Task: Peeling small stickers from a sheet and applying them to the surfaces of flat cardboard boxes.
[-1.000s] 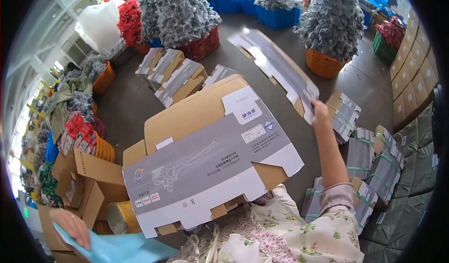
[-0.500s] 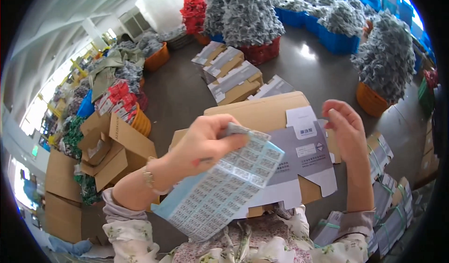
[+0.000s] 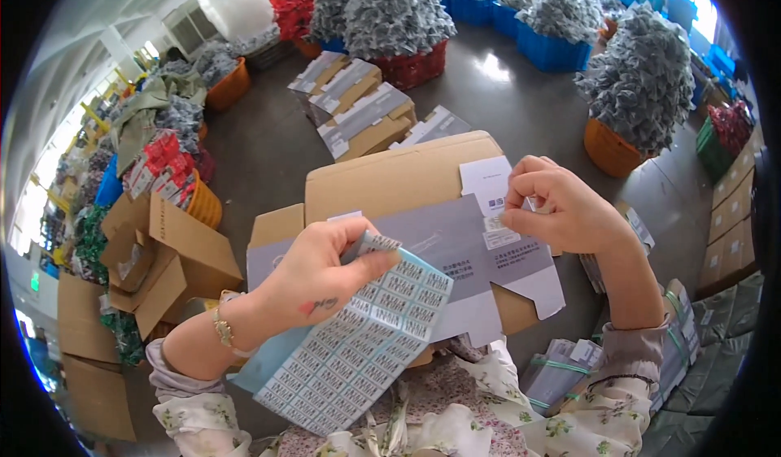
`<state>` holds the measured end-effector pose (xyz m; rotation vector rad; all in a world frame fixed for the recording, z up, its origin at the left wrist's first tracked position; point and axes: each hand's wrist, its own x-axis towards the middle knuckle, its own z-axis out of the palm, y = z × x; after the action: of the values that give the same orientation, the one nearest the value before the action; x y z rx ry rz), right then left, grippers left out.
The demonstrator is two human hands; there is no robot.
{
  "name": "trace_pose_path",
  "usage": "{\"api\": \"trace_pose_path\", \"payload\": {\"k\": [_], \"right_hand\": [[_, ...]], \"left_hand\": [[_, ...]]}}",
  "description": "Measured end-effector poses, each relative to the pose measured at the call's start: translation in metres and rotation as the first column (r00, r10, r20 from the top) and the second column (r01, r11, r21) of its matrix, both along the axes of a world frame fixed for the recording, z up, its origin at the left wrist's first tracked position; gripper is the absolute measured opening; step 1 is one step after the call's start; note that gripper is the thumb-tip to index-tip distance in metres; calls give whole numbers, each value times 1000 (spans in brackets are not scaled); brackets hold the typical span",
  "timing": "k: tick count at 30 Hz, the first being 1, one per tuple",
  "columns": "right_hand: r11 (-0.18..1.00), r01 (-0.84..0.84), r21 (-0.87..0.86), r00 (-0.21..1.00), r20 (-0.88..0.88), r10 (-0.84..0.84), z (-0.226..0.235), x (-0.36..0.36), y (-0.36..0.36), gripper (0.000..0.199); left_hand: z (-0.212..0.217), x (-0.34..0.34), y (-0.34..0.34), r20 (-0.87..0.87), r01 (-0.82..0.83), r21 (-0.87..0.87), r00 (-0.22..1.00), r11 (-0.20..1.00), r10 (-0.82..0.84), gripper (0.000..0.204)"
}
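My left hand (image 3: 313,274) is closed on a sheet of stickers (image 3: 358,351), white printed labels in rows on pale blue backing. The sheet tilts down toward me over the near part of a flat, unfolded grey-and-white carton (image 3: 443,233). At the carton's right side, my right hand (image 3: 569,209) pinches a small white sticker (image 3: 499,233) between thumb and fingers. That sticker lies against or just above the grey printed panel; whether it touches is hard to tell. Plain brown cardboard (image 3: 382,182) shows along the carton's far side.
Beyond the carton, folded grey-and-brown cartons (image 3: 358,107) lie on the floor. An open cardboard box (image 3: 183,254) stands at left. Strapped grey carton bundles (image 3: 561,372) sit at near right. Orange (image 3: 610,148) and blue tubs (image 3: 553,46) heaped with grey material stand farther off.
My right hand has moved in to the left and down over the carton, its fingers now pinching a sticker. My left hand and the sheet shift left and down in view.
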<state>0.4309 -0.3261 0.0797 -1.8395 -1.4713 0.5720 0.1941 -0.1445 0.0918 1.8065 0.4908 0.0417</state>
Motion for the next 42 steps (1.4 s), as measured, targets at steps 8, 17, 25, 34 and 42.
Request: {"api": "trace_pose_path", "payload": {"k": [8,17,25,34,42], "right_hand": [[993,117,-29,946,308,-103,-20,6,-9,20],[891,388,-235,906,272,-323,-9,3,-11,28],[882,450,142,673,-703,-230,-38,9,-26,24],[156,986,60,158,-643,-749,-277,183,-104,41],[537,834,128,473,-667,-575,-147,79,-50,23]], "left_hand": [[-4,-4,-7,-39,45,-22,998,999,-46,11],[-4,-10,-7,-2,55,-39,999,998,-55,12],[13,-20,0,149,30,-202,989,979,0,11],[24,-3,11,81,-14,-176,996,984,29,15],[4,27,-1,109,109,-60,989,992,-102,11]]}}
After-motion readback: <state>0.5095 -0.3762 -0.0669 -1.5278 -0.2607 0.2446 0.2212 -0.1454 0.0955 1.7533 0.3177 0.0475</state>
